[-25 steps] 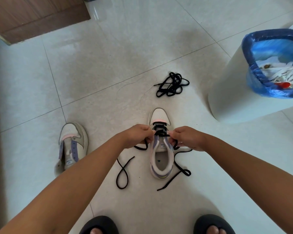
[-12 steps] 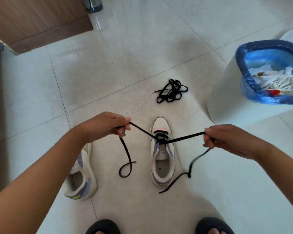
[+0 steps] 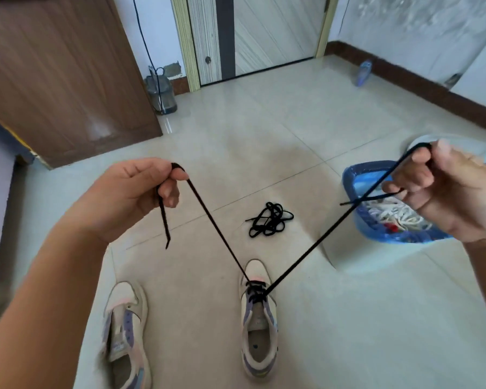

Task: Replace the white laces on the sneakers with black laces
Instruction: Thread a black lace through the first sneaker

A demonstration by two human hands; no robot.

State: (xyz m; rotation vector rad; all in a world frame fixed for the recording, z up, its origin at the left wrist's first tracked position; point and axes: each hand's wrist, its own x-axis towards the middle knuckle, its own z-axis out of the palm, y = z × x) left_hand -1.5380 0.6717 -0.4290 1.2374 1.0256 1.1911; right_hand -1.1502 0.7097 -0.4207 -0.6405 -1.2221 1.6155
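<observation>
On the pale tiled floor (image 3: 334, 130), the right sneaker (image 3: 259, 318) stood near. Left hand (image 3: 129, 192) and right hand (image 3: 449, 192) each pinched an end of its black lace (image 3: 216, 226), pulled taut. The bin (image 3: 359, 186) with white laces (image 3: 393, 217) was partly hidden; the left sneaker (image 3: 124, 332) was cut off.
</observation>
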